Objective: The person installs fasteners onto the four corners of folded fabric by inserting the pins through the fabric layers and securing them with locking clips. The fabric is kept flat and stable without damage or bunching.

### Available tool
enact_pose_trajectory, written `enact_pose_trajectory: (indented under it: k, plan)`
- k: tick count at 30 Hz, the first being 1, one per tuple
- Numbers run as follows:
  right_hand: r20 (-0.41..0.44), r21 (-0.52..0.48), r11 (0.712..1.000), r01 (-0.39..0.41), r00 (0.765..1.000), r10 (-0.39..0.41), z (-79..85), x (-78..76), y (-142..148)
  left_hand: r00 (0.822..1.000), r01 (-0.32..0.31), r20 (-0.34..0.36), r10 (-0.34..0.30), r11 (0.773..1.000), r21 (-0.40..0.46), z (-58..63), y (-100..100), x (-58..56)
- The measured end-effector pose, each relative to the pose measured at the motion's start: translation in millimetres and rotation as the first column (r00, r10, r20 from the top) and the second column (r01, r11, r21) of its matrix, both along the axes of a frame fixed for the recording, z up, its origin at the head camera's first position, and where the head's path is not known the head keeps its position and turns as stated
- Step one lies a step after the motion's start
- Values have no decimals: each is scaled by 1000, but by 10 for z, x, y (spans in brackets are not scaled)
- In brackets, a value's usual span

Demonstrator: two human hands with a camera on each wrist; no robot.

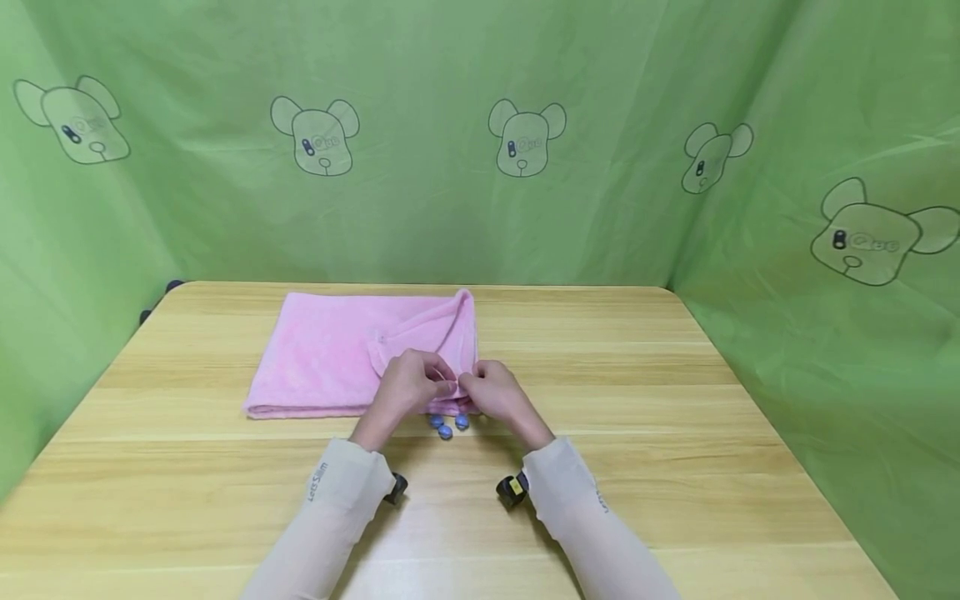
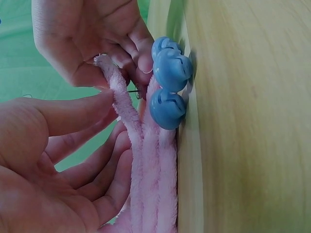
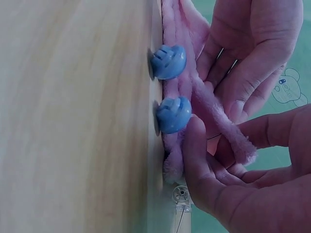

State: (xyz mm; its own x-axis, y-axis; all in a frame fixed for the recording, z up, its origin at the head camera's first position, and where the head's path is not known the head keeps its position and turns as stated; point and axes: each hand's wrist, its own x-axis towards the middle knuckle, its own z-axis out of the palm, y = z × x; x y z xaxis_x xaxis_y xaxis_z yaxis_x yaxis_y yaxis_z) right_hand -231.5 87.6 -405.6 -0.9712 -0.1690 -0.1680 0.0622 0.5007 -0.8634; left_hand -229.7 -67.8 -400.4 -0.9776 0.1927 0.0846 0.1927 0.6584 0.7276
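Observation:
A folded pink plush cloth lies on the table, its near right corner lifted into a loose flap. My left hand pinches the edge of this flap between thumb and fingers. Opposite it, my right hand has its thumb and fingers around a thin metal pin, whose tip points at the flap. The pin's base is mostly hidden by the right fingers. Several blue plastic caps with slotted tops sit on the table along the cloth's near edge, just below both hands.
A small clear plastic disc with a thin needle lies on the table by the cloth's right end. The wooden table reaches to green curtains at the back and sides. Black wrist cameras hang under both cuffs.

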Motion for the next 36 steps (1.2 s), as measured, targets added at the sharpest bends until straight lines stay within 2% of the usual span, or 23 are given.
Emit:
enact_pose_trajectory:
  k: [21,26,32,36]
  plan:
    - [33,-76,997,-16,999,18,14,-1,10,1000,-17,25,16,1000,16,8,0,5]
    - [53,-125,992,-16,998,23,0,-18,11,999,-24,23,24,1000,-2,10,2,3]
    - [76,-188,982,-29,996,44,5,-30,23,998,-11,54,13,999,-42,10,-5,3]
    - [66,-204,978,-43,996,57,13,-31,37,998,-20,52,21,999,-30,-1,-9,2]
